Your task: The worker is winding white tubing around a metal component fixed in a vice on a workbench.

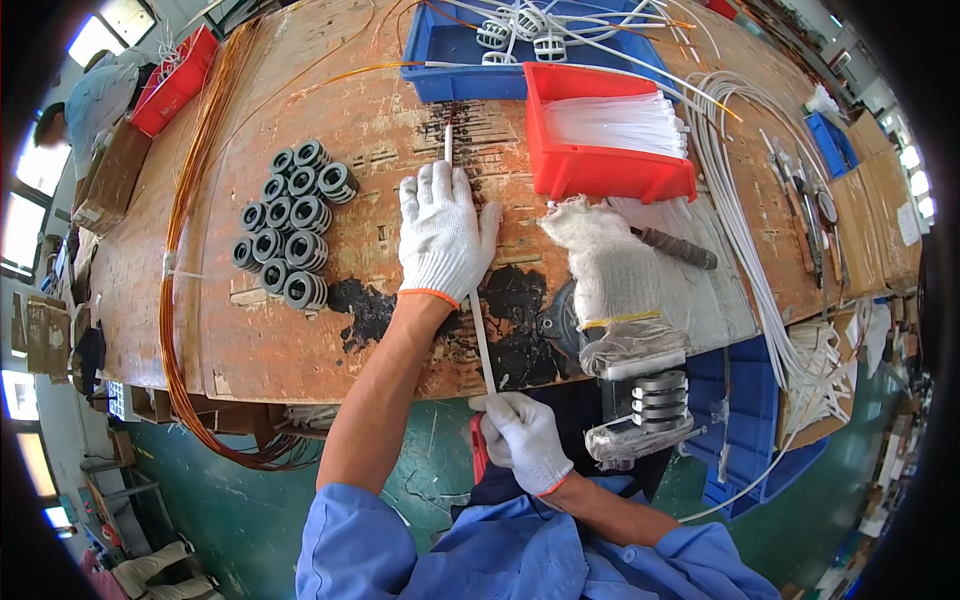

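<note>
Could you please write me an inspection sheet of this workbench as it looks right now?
Surface: worn wooden bench, scorched black near its front edge.
Job's things: thin white tube lying across the bench edge; red-handled tool by the right hand.
Clutter: stacked dark wound coils; red bin of clear sleeves; blue tray; spare glove.
Grippers: left hand, gloved, flat on the tube; right hand, gloved, gripping the tube's near end.
Cables: copper wire loops over the left bench edge; white tubing bundle on the right.
Surroundings: green floor; a person far left.
</note>
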`<state>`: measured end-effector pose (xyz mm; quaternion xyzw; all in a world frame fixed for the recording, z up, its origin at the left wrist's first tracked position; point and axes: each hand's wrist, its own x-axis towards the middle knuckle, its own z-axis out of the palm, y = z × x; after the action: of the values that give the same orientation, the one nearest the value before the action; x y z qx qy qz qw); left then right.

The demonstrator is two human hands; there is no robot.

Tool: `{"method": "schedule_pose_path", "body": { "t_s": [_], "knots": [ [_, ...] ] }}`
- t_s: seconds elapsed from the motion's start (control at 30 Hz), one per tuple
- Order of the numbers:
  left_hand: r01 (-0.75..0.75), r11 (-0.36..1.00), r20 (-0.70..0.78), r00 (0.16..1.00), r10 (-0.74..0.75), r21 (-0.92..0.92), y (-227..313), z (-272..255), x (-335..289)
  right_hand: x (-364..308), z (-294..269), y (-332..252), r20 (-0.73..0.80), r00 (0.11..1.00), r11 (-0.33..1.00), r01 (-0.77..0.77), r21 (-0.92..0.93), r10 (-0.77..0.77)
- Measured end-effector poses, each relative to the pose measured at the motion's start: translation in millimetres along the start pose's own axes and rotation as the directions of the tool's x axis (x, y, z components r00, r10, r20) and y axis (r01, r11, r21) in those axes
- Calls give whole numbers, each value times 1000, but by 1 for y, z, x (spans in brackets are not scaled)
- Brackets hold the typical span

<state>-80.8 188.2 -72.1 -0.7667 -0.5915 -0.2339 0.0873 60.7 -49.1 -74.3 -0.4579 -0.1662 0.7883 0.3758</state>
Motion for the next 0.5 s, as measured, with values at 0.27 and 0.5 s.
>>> {"method": "schedule_pose_path", "body": {
  "t_s": [0.27, 0.5],
  "knots": [
    [-1, 1000, -7, 1000, 1, -30, 0, -1, 0, -3, -3, 1, 42, 999, 999, 34, -34, -32],
    [3, 999, 16, 1000, -2, -33, 3, -7, 1, -5, -3, -3, 12, 1000, 999, 1, -34, -1]
  ]
}}
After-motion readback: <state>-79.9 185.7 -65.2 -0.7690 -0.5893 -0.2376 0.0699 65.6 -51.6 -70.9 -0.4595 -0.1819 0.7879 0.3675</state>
